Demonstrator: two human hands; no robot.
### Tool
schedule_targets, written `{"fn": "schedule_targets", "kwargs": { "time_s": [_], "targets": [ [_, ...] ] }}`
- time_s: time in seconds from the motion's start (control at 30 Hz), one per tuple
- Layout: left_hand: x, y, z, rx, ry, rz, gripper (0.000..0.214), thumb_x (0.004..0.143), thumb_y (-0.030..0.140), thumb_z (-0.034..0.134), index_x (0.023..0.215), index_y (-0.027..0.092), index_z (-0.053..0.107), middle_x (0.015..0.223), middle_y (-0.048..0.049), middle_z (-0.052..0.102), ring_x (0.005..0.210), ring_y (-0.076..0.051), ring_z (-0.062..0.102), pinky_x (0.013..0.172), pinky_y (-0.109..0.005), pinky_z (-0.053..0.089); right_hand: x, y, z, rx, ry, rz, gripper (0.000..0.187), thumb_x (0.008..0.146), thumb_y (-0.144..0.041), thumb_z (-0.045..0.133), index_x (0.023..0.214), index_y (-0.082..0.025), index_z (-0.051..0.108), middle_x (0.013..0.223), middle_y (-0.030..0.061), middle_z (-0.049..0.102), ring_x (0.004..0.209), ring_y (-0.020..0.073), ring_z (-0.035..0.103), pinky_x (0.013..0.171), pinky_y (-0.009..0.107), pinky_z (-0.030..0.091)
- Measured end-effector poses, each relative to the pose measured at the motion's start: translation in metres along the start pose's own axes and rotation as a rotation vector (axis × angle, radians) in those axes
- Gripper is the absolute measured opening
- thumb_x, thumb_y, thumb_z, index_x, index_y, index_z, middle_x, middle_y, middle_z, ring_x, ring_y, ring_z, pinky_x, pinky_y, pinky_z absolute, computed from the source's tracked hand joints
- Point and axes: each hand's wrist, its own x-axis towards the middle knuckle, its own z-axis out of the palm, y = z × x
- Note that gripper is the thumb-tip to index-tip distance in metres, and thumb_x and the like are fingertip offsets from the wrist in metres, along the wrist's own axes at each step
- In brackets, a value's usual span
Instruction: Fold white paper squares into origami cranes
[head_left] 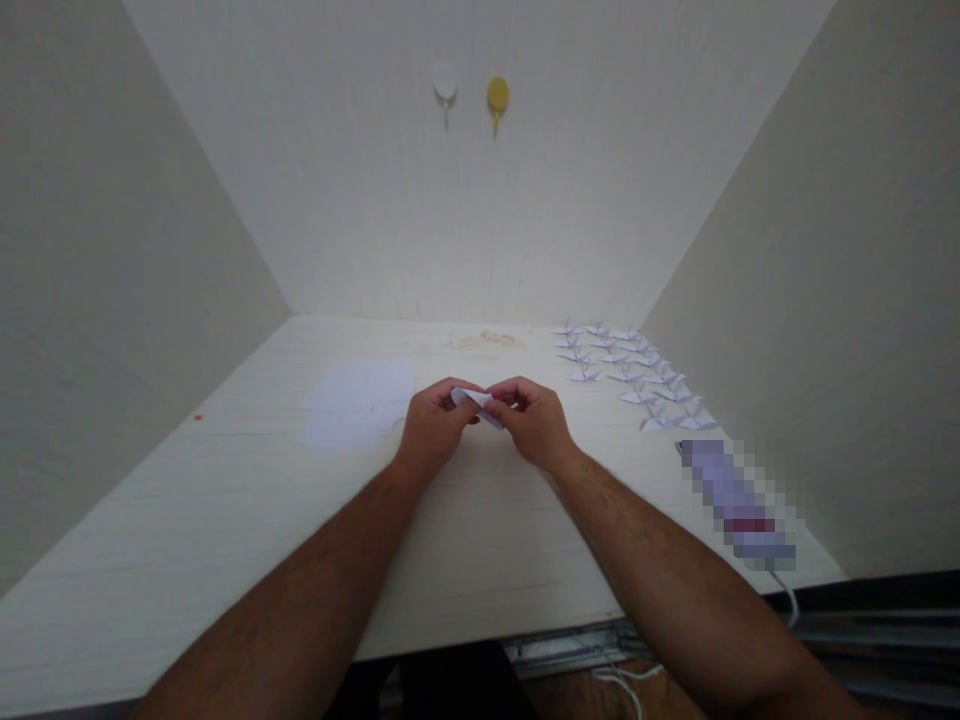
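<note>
A small piece of folded white paper [472, 398] is held between my two hands above the middle of the table. My left hand [441, 422] pinches its left part with thumb and fingers. From the other side, my right hand [531, 418] closes on the right part, thumb pressed toward the fold. The fingers partly cover the paper, so its full shape is hidden. Left of my left hand, a stack or sheet of white paper [352, 400] lies flat on the table.
Several folded white paper cranes [637, 378] stand in rows at the back right. Nearer me lies a pixelated phone-like object [739, 500] with a white cable [787, 597]. A small orange bit [198, 417] is at the left edge. Two hooks, white [445, 82] and yellow [498, 95], hang on the wall.
</note>
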Motion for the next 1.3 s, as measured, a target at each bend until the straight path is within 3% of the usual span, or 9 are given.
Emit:
{"fn": "schedule_targets", "kwargs": {
  "time_s": [0.33,0.53,0.73,0.97,1.17,1.3],
  "targets": [
    [0.002,-0.004,-0.001,-0.047,-0.033,0.070,0.013,0.071,0.025,0.070,0.080,0.016,0.072,0.066,-0.0010,0.068,0.061,-0.013,0.063,0.059,-0.025,0.052,0.001,-0.002,-0.002,-0.003,0.017,-0.020,0.015,0.072,-0.031,0.073,0.081,-0.019,0.070,0.070,0.0003,0.068,0.055,0.0103,0.056,0.052,0.023,0.046],
    [0.000,-0.004,-0.003,0.218,0.027,0.255,0.017,0.072,0.014,0.065,0.085,0.020,0.073,0.079,0.0001,0.073,0.062,-0.012,0.060,0.057,-0.023,0.047,-0.001,-0.004,-0.001,0.005,0.012,-0.020,0.017,0.070,-0.032,0.074,0.080,-0.019,0.070,0.070,0.0010,0.069,0.055,0.0108,0.057,0.053,0.024,0.047],
    [-0.007,-0.003,-0.001,0.298,0.078,0.350,0.013,0.075,0.014,0.062,0.082,0.020,0.071,0.078,0.0010,0.072,0.067,-0.013,0.063,0.062,-0.023,0.047,-0.001,-0.003,0.001,0.087,-0.013,-0.004,0.018,0.069,-0.033,0.075,0.078,-0.018,0.069,0.066,0.0001,0.067,0.055,0.0107,0.056,0.053,0.024,0.047],
    [-0.010,0.001,0.002,0.288,0.114,0.260,0.010,0.074,0.018,0.064,0.081,0.021,0.070,0.082,-0.0002,0.073,0.071,-0.015,0.065,0.066,-0.025,0.049,-0.003,-0.004,0.002,0.061,0.004,0.002,0.016,0.071,-0.034,0.074,0.078,-0.020,0.069,0.070,0.0009,0.069,0.061,0.0128,0.060,0.059,0.025,0.050],
    [-0.007,0.001,0.001,0.273,0.141,0.202,0.009,0.072,0.020,0.067,0.080,0.020,0.072,0.068,0.0013,0.068,0.054,-0.011,0.054,0.051,-0.021,0.042,-0.002,-0.006,0.001,0.027,0.019,0.000,0.015,0.070,-0.033,0.073,0.075,-0.020,0.069,0.068,0.0006,0.069,0.060,0.0128,0.060,0.057,0.025,0.048],
    [-0.007,0.004,0.002,0.116,0.108,0.140,0.010,0.072,0.022,0.069,0.080,0.017,0.071,0.070,-0.0006,0.069,0.059,-0.012,0.059,0.055,-0.022,0.048,-0.001,-0.004,0.000,0.019,0.024,-0.005,0.015,0.070,-0.032,0.073,0.076,-0.019,0.068,0.065,-0.0001,0.066,0.056,0.0116,0.056,0.054,0.024,0.046]
  ]
}}
